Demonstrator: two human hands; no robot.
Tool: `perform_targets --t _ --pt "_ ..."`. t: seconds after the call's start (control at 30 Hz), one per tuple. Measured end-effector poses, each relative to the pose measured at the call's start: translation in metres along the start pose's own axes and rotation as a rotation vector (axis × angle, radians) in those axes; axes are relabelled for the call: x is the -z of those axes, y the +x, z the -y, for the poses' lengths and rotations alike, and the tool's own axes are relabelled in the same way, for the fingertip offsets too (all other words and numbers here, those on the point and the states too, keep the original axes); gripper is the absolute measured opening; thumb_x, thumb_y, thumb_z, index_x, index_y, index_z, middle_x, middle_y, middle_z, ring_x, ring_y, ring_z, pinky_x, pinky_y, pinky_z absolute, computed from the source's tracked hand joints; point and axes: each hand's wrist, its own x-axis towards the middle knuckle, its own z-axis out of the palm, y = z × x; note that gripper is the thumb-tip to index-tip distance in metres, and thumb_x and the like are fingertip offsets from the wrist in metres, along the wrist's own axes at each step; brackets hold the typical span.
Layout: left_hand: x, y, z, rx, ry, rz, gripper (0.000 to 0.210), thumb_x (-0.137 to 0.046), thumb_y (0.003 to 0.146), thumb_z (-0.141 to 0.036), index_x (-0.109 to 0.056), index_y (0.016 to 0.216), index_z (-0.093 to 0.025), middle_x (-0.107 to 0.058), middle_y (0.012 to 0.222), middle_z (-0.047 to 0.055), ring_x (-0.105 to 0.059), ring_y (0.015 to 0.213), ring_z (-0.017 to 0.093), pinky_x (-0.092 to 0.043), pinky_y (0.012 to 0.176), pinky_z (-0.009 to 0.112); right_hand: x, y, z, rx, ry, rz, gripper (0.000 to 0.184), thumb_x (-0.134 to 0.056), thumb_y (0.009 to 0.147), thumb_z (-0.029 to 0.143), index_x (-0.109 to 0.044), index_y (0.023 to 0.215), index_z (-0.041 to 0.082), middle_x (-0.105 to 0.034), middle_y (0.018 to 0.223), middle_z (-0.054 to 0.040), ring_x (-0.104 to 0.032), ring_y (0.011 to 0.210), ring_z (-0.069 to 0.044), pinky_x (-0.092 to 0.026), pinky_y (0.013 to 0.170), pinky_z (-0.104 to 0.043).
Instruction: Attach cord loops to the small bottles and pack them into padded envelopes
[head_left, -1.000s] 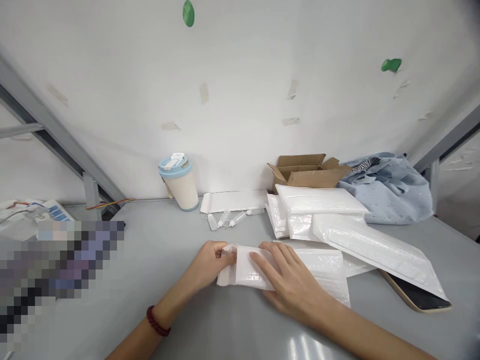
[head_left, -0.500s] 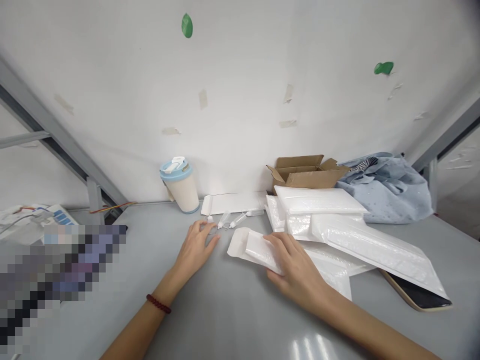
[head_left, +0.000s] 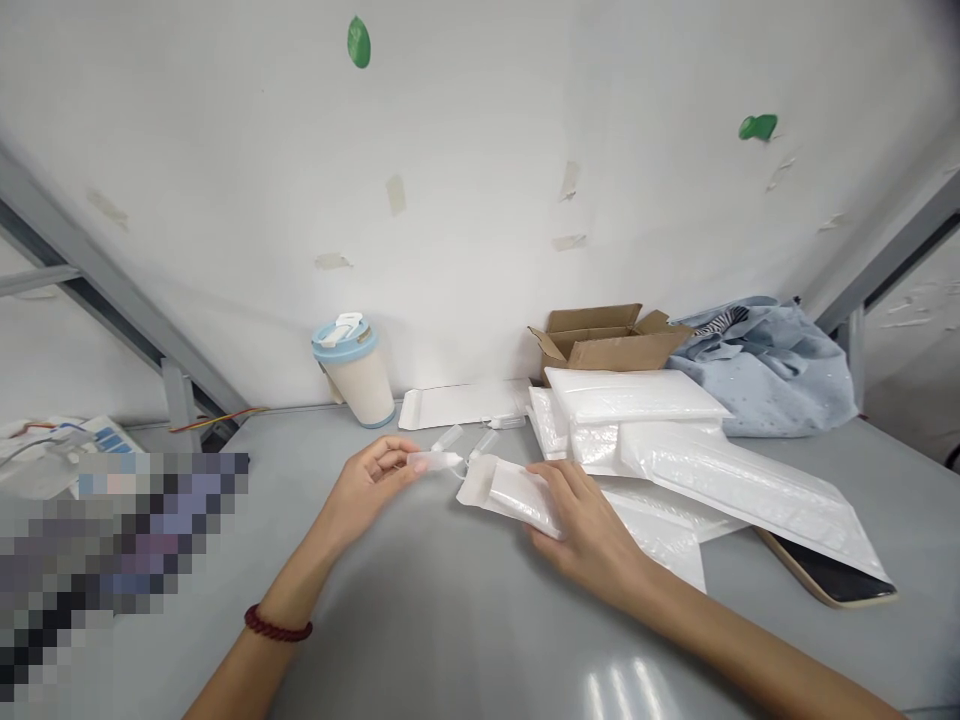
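Note:
Pinched in my left hand (head_left: 375, 487) is a small translucent dropper bottle (head_left: 436, 461), lying sideways with its white tip toward the right. My right hand (head_left: 581, 515) is closed round a small white bubble mailer (head_left: 517, 492), whose open flap points left at the bottle; a narrow gap separates the two. Just behind, more small clear bottles lie on the table: one bottle (head_left: 448, 438), another bottle (head_left: 486, 443) and a third bottle (head_left: 506, 422). A flat white mailer (head_left: 465, 405) rests behind them against the wall.
White bubble mailers (head_left: 637, 395) are piled to the right, partly over a phone (head_left: 825, 570). An open cardboard box (head_left: 611, 340) and a light-blue cloth bag (head_left: 780, 370) stand behind. A cup with a blue lid (head_left: 356, 375) is at the back left of the grey table (head_left: 420, 620).
My left hand has picked up one dropper bottle from the table and lifted it slightly, turning it toward the mailer's flap. My right hand keeps its hold on the mailer.

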Motion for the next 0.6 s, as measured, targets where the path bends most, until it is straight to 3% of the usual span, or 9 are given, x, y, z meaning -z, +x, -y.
perform_targets --t 0.13,0.27,0.37,0.53,0.6 --pt "-0.014 -0.002 0.003 0.025 -0.051 0.08 0.029 -0.068 0.07 -0.039 -0.057 0.088 -0.019 -0.068 0.084 0.002 -0.061 0.076 0.016 -0.048 0.069 0.027 0.002 0.0 0.003 0.005 0.017 0.0 0.051 -0.055 0.073 0.012 -0.039 0.12 0.018 -0.049 0.113 -0.0117 -0.048 0.102 -0.027 -0.046 0.083 -0.043" --pt "-0.035 -0.001 0.014 -0.063 -0.065 0.103 0.024 -0.072 0.065 -0.033 -0.066 0.083 -0.018 -0.066 0.086 0.004 -0.06 0.081 0.018 -0.048 0.073 0.028 0.001 -0.004 0.008 0.065 0.048 0.015 0.052 -0.055 0.071 0.01 -0.039 0.12 0.018 -0.048 0.113 -0.0117 -0.047 0.102 -0.026 -0.045 0.084 -0.043" --pt "-0.048 -0.007 0.014 -0.118 -0.061 0.149 0.015 -0.066 0.069 -0.03 -0.07 0.076 -0.017 -0.066 0.091 0.005 -0.06 0.083 0.019 -0.048 0.074 0.029 -0.003 -0.007 0.01 0.09 0.064 0.032 0.054 -0.053 0.069 0.006 -0.039 0.12 0.018 -0.047 0.114 -0.0116 -0.046 0.103 -0.026 -0.044 0.086 -0.043" --pt "-0.053 -0.019 -0.001 -0.145 0.098 0.402 0.027 -0.047 0.081 -0.021 -0.071 0.095 -0.023 -0.071 0.091 0.001 -0.061 0.085 0.019 -0.046 0.079 0.029 -0.005 -0.007 0.011 0.078 0.074 0.064 0.054 -0.052 0.068 0.005 -0.041 0.119 0.018 -0.047 0.114 -0.0115 -0.045 0.103 -0.026 -0.044 0.085 -0.043" --pt "-0.049 -0.017 -0.002 -0.128 0.086 0.382 0.027 -0.047 0.083 -0.025 -0.07 0.096 -0.022 -0.071 0.094 0.001 -0.062 0.088 0.019 -0.047 0.08 0.029 -0.004 -0.007 0.01 0.078 0.07 0.061 0.054 -0.052 0.068 0.005 -0.041 0.119 0.018 -0.047 0.114 -0.0113 -0.045 0.104 -0.026 -0.043 0.086 -0.043"
